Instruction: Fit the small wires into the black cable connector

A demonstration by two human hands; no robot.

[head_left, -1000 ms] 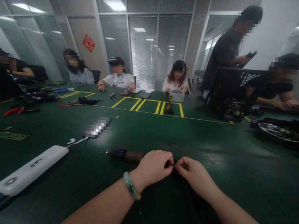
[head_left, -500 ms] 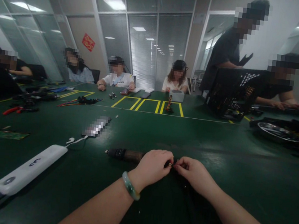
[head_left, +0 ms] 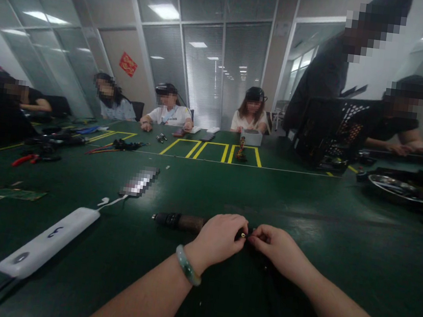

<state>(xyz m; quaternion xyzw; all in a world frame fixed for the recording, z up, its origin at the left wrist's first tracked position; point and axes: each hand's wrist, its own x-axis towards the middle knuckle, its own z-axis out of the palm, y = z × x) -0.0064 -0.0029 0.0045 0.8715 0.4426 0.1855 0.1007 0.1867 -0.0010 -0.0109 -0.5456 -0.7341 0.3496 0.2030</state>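
A dark, drill-like cylindrical tool lies on the green table, its narrow tip pointing left and its other end hidden behind my left hand. My left hand, with a green bangle at the wrist, curls over that end. A small piece with a gold-coloured end shows between its thumb and forefinger; the rest of it is covered. Close beside it, my right hand pinches at something dark and thin that I cannot make out. A dark cable appears to run down below the right hand.
At left lies a white power bank-like box with a white cable leading to a phone-like device. Farther back are red-handled pliers, wire bundles, a black perforated case and a round shiny part. Several people sit around; one stands.
My hands keep almost the same pose at the tool's end. The whole view has shifted slightly, and the standing person at right leans nearer.
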